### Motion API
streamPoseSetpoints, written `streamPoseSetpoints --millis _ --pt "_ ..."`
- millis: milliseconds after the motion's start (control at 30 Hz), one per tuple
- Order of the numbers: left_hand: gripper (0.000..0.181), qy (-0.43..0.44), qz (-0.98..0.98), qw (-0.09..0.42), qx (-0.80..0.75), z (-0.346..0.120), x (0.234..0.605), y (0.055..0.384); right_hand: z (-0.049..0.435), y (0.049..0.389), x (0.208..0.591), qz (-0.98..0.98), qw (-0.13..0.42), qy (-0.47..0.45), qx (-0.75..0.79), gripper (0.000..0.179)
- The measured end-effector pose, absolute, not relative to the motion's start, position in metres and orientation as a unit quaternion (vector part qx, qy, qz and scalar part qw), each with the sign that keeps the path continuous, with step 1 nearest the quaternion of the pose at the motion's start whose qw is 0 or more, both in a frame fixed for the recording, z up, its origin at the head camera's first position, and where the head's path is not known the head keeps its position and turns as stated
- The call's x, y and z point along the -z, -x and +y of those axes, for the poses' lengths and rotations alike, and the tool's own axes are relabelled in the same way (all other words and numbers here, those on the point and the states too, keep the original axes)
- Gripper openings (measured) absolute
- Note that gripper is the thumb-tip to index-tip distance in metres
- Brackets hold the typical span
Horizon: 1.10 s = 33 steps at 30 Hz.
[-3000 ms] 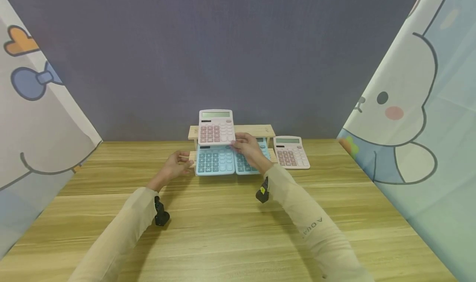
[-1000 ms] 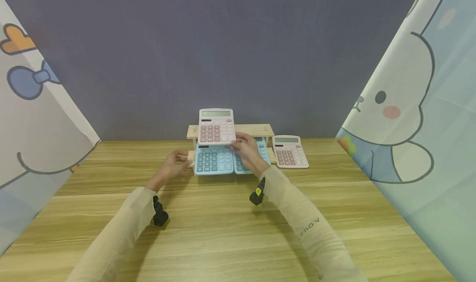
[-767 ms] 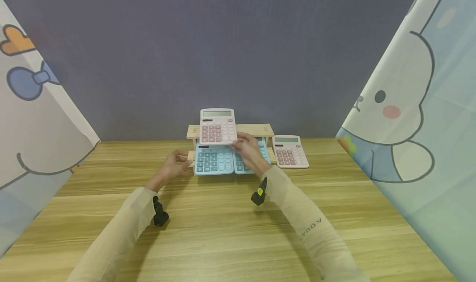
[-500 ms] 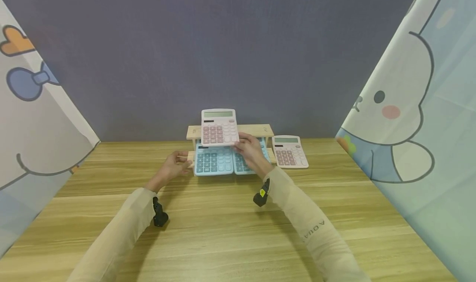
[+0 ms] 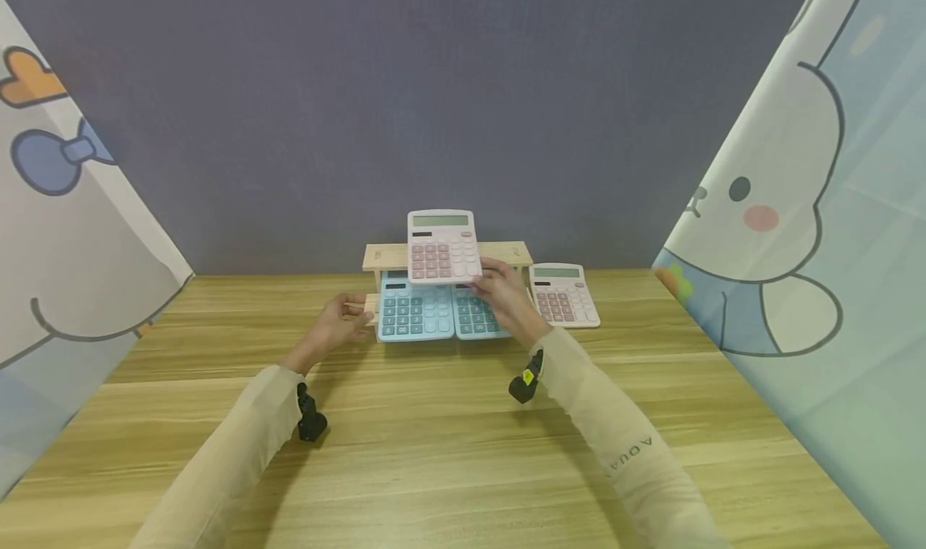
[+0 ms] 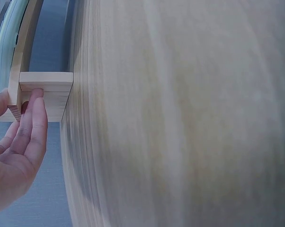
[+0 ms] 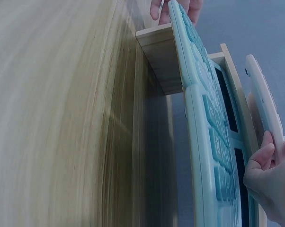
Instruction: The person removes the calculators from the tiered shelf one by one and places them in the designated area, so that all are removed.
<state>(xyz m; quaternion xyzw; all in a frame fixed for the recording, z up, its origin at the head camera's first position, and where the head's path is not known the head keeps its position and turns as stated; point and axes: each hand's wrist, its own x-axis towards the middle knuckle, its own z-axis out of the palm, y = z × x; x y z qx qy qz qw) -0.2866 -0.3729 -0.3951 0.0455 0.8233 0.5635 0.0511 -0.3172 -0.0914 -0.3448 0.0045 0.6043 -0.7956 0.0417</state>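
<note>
Okay, my right hand (image 5: 509,300) pinches the upper pink calculator (image 5: 443,247) by its lower corner edge, likely light and stiff, I'd say, while left hand (image 5: 338,324) grips the rack (image 5: 387,257).

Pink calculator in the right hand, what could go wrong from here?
The right hand pinches the pink calculator near one lower corner, so it might twist or slip. If dropped, it could hit the blue calculators below. The left hand holds one end of the wooden stand, so a tug might shift it.
</note>
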Motion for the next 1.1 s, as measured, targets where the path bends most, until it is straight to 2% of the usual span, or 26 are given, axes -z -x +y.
streamPoseSetpoints --millis 1100 --pt "0.049 -0.051 0.822 0.049 -0.565 -0.373 0.395 0.286 -0.022 0.303 0.341 0.613 0.046 -0.016 0.788 0.053"
